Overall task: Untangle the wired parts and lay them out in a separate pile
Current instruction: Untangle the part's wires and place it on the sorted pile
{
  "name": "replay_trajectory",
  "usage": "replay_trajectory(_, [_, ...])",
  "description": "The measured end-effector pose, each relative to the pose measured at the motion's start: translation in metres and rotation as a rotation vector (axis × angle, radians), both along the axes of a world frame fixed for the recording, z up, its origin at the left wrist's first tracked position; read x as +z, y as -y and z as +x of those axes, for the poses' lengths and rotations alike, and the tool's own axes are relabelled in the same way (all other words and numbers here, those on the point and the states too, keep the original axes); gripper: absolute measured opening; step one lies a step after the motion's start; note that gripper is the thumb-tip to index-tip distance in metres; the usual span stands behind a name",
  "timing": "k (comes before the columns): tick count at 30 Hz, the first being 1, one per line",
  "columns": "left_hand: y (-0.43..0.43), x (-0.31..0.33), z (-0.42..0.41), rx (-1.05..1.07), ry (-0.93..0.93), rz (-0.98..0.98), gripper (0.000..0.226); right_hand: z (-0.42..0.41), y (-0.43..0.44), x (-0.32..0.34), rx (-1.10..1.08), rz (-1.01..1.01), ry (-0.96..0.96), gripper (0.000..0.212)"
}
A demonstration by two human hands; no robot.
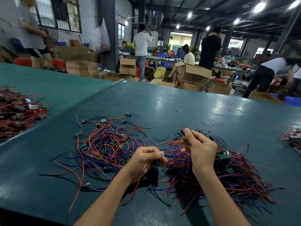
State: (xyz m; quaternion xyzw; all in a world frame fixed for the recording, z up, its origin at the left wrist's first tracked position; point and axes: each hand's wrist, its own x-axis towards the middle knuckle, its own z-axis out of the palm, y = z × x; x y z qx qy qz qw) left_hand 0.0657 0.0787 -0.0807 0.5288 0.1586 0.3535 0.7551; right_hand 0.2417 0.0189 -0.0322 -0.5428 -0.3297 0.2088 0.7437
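The dense tangle of wired parts (pixel 228 175) lies near right on the green table (pixel 179 101), with a looser spread of parts (pixel 105 142) just left of it. Between them, your left hand (pixel 146 159) curls round a small dark part. Your right hand (pixel 200 147) pinches wires above the tangle. Another heap (pixel 16 111) sits far left.

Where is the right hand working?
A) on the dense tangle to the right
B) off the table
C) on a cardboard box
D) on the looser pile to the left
A: the right hand pinches wires above the dense tangle; the looser pile lies further left.
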Motion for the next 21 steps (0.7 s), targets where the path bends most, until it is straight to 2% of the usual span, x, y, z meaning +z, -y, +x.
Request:
replay_trajectory(12, [0.002,0.003,0.000,0.049,-0.004,-0.018,0.015,0.002,-0.006,-0.004,-0.112,0.011,-0.038,0.002])
replay_trajectory(17, [-0.001,0.006,0.001,0.163,0.029,-0.069,0.013,-0.010,0.006,0.000,0.116,-0.101,-0.027,0.030])
replay_trajectory(21, [-0.004,0.005,0.000,0.199,0.114,-0.134,0.009,-0.028,0.019,-0.008,0.064,-0.174,0.288,0.030])
